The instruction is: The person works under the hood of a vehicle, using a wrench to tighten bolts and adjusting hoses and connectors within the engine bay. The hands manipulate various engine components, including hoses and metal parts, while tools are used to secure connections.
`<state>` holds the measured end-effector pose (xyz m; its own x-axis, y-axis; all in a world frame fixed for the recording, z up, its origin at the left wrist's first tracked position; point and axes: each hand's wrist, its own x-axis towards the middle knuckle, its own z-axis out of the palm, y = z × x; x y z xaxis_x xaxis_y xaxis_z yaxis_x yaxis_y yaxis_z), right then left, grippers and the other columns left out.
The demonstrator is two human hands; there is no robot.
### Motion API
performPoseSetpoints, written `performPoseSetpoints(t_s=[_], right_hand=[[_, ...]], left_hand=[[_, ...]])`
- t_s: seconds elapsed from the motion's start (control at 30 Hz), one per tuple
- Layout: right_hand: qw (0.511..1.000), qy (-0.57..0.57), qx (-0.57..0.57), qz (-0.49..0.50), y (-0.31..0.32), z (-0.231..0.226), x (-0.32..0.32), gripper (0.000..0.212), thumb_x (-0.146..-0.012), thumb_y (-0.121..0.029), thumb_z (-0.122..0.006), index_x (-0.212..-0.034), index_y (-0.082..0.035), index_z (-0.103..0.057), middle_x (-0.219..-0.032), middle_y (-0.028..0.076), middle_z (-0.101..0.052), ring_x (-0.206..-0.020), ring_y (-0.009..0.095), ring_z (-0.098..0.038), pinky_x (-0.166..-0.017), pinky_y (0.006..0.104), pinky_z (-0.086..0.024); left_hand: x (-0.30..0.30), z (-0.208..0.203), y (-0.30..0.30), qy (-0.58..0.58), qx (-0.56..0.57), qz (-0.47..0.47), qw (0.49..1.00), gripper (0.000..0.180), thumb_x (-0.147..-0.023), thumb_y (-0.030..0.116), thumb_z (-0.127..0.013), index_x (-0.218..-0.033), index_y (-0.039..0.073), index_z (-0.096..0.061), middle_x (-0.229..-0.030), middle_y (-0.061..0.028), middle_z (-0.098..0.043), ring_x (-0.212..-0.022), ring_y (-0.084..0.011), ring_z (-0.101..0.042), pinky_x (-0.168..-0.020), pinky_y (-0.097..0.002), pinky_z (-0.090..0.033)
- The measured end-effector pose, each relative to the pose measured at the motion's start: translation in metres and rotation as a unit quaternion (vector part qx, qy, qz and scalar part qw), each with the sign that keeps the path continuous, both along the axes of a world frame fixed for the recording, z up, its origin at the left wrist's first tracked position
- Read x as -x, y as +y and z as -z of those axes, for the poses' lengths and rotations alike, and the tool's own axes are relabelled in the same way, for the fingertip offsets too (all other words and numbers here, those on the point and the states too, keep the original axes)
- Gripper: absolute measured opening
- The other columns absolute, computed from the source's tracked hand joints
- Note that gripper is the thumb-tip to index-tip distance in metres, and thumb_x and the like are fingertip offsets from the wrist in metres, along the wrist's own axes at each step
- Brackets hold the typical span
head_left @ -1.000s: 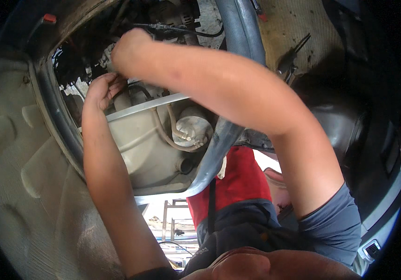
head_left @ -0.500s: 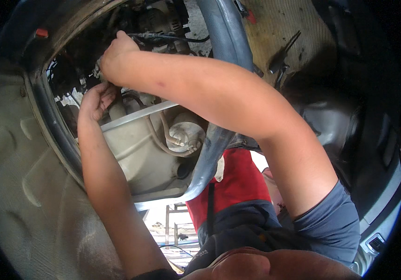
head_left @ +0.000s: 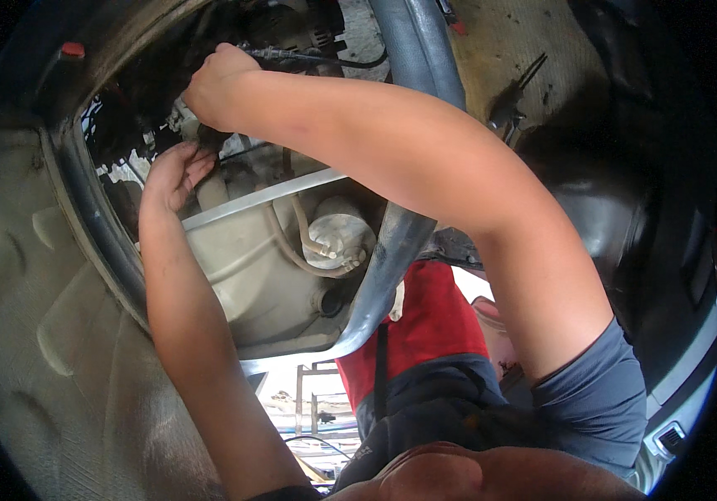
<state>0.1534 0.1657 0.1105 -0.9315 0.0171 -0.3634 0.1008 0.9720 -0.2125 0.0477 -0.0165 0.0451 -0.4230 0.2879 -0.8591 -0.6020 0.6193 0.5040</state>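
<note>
Both my arms reach into an opening in a vehicle's body, over dark engine parts. My right hand (head_left: pixel 218 86) is bent at the wrist with its back toward me. Its fingers curl down out of sight around something I cannot make out. Just below it, my left hand (head_left: pixel 177 175) has its palm turned inward. Its upper fingertips close on a small dark part (head_left: pixel 211 138) under the right hand, while the lower fingers are loosely bent. Beside the right hand a dark cable (head_left: pixel 317 58) runs off to the right.
A pale metal crossbar (head_left: pixel 267 199) spans the opening below my hands. Nearer lie a round metal canister (head_left: pixel 338 236) with hoses (head_left: pixel 282 242) and a grey padded rim (head_left: pixel 392 259). Pliers (head_left: pixel 513 100) rest on a tan surface at upper right. A red tab (head_left: pixel 72 51) marks the far left.
My right hand has moved slightly up and away from the left hand, exposing more of the dark part between them. My left hand stays nearly in place. The view has shifted a little.
</note>
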Motion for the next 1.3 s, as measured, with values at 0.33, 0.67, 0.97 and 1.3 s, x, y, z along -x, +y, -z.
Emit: performPoseSetpoints(t_s=[0.33,0.67,0.97,1.3], right_hand=[[1.0,-0.008,0.005,0.023,0.004,0.018,0.001,0.026,-0.088,-0.02,-0.065,-0.111,-0.016,-0.074,-0.116,0.004,-0.072,-0.11,0.022,-0.067,-0.083,0.0389,-0.053],[0.99,-0.046,0.111,0.071,-0.112,0.008,0.0,0.035,-0.085,-0.024,-0.07,-0.118,-0.013,-0.072,-0.122,0.004,-0.069,-0.111,0.022,-0.065,-0.086,0.0383,-0.051],[0.99,-0.069,0.121,0.004,-0.029,-0.026,-0.029,0.04,-0.086,-0.029,-0.069,-0.123,-0.014,-0.069,-0.127,0.007,-0.067,-0.123,0.024,-0.058,-0.093,0.04,-0.045],[1.0,-0.009,-0.005,-0.002,0.007,0.011,-0.001,0.029,-0.089,-0.024,-0.064,-0.116,-0.018,-0.072,-0.121,0.002,-0.07,-0.115,0.021,-0.063,-0.096,0.0399,-0.035]], left_hand=[[-0.003,0.001,0.008,-0.006,0.013,0.01,1.0,0.025,-0.1,0.01,-0.05,-0.12,-0.004,-0.053,-0.11,-0.0194,-0.066,-0.098,-0.027,-0.068,-0.088,-0.0335,-0.058],[0.032,0.027,-0.03,-0.013,-0.025,0.081,0.996,0.029,-0.098,0.019,-0.055,-0.12,0.001,-0.061,-0.106,-0.0112,-0.068,-0.09,-0.0207,-0.066,-0.081,-0.0352,-0.055],[-0.019,-0.02,0.018,0.008,-0.009,-0.012,1.0,0.023,-0.1,0.015,-0.05,-0.114,0.001,-0.062,-0.101,-0.01,-0.069,-0.087,-0.0168,-0.067,-0.074,-0.0266,-0.055],[-0.002,-0.002,0.006,0.009,0.018,0.016,1.0,0.023,-0.099,0.011,-0.052,-0.118,-0.002,-0.056,-0.103,-0.0142,-0.066,-0.092,-0.0224,-0.067,-0.081,-0.0317,-0.06]])
